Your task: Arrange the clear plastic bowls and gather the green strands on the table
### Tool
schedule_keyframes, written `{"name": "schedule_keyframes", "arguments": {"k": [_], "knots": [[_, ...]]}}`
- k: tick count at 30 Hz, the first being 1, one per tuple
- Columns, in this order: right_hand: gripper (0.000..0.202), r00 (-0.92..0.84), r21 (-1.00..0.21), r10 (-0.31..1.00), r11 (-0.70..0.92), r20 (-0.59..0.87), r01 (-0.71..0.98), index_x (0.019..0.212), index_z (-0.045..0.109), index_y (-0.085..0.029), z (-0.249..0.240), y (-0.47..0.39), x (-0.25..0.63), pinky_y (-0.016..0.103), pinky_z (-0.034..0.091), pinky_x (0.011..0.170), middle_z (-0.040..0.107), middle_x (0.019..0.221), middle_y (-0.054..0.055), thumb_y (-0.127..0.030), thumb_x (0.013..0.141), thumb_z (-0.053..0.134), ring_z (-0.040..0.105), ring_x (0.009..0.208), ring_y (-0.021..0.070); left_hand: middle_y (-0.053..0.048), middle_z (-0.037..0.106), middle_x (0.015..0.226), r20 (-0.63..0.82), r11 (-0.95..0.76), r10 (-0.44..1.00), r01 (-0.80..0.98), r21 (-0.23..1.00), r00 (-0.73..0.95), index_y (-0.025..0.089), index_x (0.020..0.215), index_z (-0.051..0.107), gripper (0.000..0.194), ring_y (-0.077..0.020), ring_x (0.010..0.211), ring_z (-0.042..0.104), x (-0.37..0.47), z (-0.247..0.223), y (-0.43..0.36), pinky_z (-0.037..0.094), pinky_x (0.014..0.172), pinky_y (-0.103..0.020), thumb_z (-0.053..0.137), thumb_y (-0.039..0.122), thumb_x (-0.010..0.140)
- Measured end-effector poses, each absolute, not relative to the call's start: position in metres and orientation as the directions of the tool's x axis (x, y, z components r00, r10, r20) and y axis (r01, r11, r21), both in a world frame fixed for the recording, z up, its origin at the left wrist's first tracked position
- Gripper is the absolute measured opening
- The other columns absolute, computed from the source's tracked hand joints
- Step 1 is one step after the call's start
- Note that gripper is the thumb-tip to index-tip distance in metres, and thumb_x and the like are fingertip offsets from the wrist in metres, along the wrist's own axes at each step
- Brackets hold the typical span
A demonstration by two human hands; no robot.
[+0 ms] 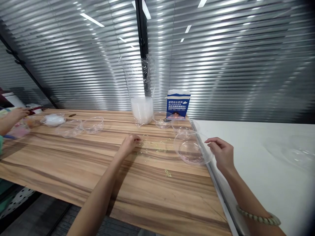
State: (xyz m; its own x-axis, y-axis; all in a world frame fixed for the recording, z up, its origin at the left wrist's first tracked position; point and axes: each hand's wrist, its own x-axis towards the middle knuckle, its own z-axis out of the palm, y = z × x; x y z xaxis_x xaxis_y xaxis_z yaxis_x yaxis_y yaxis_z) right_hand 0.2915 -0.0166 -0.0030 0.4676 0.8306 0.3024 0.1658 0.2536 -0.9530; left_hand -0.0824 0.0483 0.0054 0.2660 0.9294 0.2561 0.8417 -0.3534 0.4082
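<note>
My left hand (pixel 129 144) is low over the wooden table, its fingertips pinched together beside scattered thin yellow loops (pixel 167 173) that look like rubber bands. Whatever those fingers hold is too small to make out. At the table's right edge, my right hand (pixel 222 154) has thumb and fingers closed at the rim of a round clear plastic bowl (pixel 192 152). Its see-through wall makes the exact contact hard to judge. Just behind it is another clear bowl (pixel 182 126), and farther back one more clear round bowl (pixel 162 120).
A stack of translucent bowls (pixel 142 109) in clear wrap stands at the back, left of a blue printed bag (pixel 178 105). Clear containers (pixel 93 125) and a white bundle (pixel 53 120) lie leftward. Another person's hand (pixel 17 114) reaches in at far left. A white table (pixel 258 157) adjoins on the right.
</note>
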Motion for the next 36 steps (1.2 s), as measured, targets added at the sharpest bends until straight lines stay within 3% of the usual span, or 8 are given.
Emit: {"name": "schedule_keyframes", "arguments": {"k": [24,36], "knots": [[0.011,0.423,-0.937,0.841,0.254,0.337,0.241,0.064,0.065,-0.018,-0.004,-0.018,0.289,0.024,0.021,0.045,0.042,0.047,-0.004,-0.018,0.061,0.054,0.032,0.047,0.0092,-0.006,0.069,0.081,0.285,-0.283,0.945,0.833,0.475,0.158,0.015,0.076,0.067,0.015,-0.0191,0.08,0.062,-0.079,-0.006,0.055,0.045,0.075,-0.027,0.052,0.015,0.077],[0.011,0.424,-0.933,0.838,0.255,0.345,0.255,0.065,0.066,-0.018,-0.005,-0.017,0.291,0.025,0.022,0.046,0.044,0.048,-0.004,-0.019,0.062,0.055,0.033,0.049,0.0097,-0.006,0.067,0.093,0.286,-0.365,0.922,0.83,0.421,0.26,0.018,0.083,0.068,0.018,-0.0192,0.091,0.059,-0.066,-0.01,0.054,0.044,0.084,-0.028,0.05,0.017,0.081]]}}
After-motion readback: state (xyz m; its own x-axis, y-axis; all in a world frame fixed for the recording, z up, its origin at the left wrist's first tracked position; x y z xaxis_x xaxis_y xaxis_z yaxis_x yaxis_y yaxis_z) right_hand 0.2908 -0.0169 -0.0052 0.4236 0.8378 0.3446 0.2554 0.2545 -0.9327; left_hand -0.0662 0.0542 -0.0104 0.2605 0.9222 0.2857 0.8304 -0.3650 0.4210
